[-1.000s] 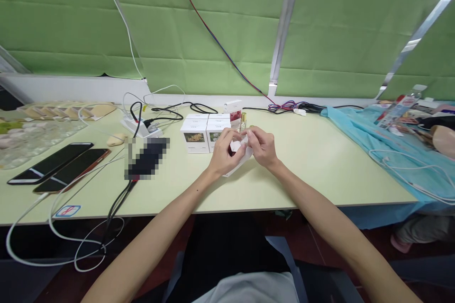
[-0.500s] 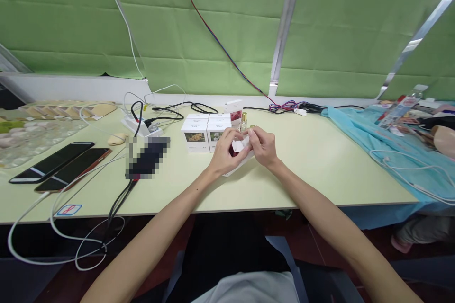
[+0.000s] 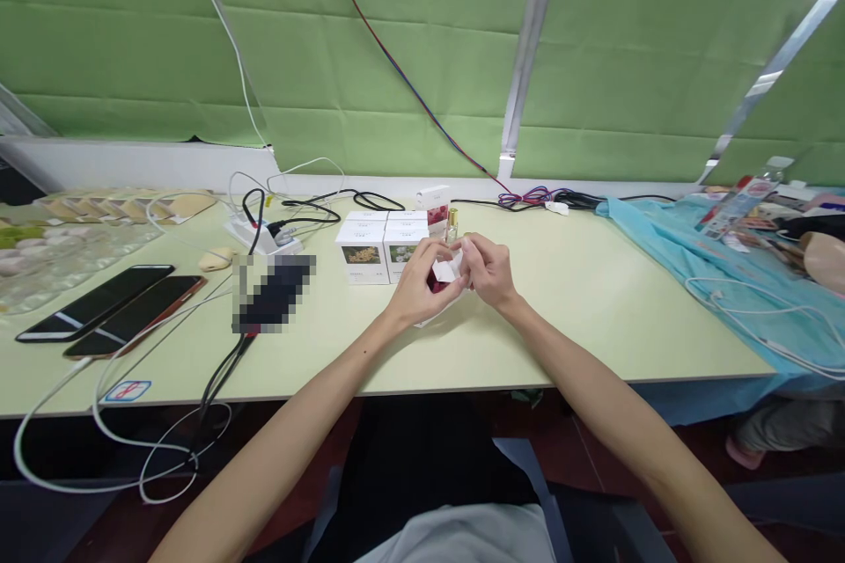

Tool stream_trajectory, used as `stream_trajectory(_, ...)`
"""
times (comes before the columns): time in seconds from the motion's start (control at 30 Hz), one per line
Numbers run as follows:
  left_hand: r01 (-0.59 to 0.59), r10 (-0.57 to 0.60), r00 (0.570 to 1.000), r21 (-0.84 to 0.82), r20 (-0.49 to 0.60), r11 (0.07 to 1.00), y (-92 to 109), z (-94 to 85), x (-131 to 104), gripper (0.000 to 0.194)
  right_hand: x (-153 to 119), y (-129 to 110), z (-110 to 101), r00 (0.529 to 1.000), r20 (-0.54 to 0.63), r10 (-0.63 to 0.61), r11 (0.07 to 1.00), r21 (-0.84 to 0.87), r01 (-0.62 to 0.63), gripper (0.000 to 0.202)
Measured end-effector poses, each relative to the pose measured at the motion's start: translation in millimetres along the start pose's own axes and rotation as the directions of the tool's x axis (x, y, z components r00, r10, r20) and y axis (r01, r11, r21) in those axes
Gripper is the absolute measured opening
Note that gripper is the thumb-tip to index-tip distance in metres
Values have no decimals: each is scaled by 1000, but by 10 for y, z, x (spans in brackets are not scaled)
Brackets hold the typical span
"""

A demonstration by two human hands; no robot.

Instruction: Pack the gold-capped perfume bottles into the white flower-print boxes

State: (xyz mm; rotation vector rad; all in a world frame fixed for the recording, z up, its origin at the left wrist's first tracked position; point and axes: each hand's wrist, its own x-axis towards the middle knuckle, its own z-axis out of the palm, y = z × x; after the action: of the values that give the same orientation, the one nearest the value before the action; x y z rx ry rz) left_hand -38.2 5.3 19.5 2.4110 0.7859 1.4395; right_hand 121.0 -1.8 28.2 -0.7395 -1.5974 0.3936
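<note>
Between my two hands is a small white box (image 3: 449, 270) with a dark red picture on its side and its white flaps up. My left hand (image 3: 421, 283) is wrapped round the box's left side. My right hand (image 3: 487, 271) is closed at the right edge, its fingertips pinching the flap area. Just behind them stands a small glass bottle with a gold cap (image 3: 452, 224). White boxes with flower pictures (image 3: 366, 257) stand grouped to the left of my hands. Another white box with a red picture (image 3: 434, 204) stands behind the bottle.
Two phones (image 3: 99, 301) lie at the left by a blurred black device (image 3: 274, 295) and a white power strip (image 3: 264, 236) with cables. Clear plastic trays (image 3: 85, 259) stand farther left. A blue sheet (image 3: 713, 273) with a plastic bottle (image 3: 745, 198) covers the right end.
My right hand's fingers have shifted slightly at the box flaps. Both hands otherwise keep their places, and the boxes and bottle have not moved.
</note>
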Motion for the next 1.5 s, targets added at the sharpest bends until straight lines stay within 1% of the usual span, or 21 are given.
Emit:
stream_trajectory(0.1,-10,10,1000,1,17,1000,-4,-10,1,23,1,2,-12,1000,15,21,1000,19,-21,47)
stream_trajectory(0.27,-2,1,999,9,47,1000,-23,-15,-3,29,4,21,-21,1000,22,13,1000,21,-13,47)
stream_trajectory(0.43,15,-15,991,-1,136,1000,-46,-2,-5,52,9,32,1,1000,15,-13,1000,18,13,50)
stream_trajectory(0.47,17,-17,990,-4,140,1000,-47,-1,-5,52,9,33,4,1000,14,-17,1000,22,16,50)
stream_trajectory(0.53,21,-21,991,1,130,1000,-46,-2,-5,45,8,36,8,1000,4,-19,1000,20,19,50)
stream_trajectory(0.63,53,-56,988,27,142,998,-31,-13,-7,38,10,32,8,1000,-1,5,1000,-3,-5,52)
stream_trajectory(0.83,148,-157,966,58,204,987,-5,-37,-13,54,14,19,11,1000,-6,18,999,-26,-18,56)
stream_trajectory(0.97,190,-200,959,69,200,979,5,-48,-14,60,12,36,14,1000,-14,5,1000,-13,-5,54)
stream_trajectory(1.07,210,-219,957,68,191,975,23,-59,-12,60,14,42,11,1000,-16,18,1000,-25,-19,55)
stream_trajectory(1.27,154,-153,978,5,141,988,17,-63,-5,46,30,31,0,999,-38,32,999,-42,-34,56)
stream_trajectory(1.4,134,-134,986,4,99,991,-27,-49,-16,44,34,47,-9,997,-52,65,997,-46,-67,56)
stream_trajectory(1.5,121,-122,990,14,72,993,-52,-45,-24,44,40,58,-16,995,-76,61,997,-46,-65,56)
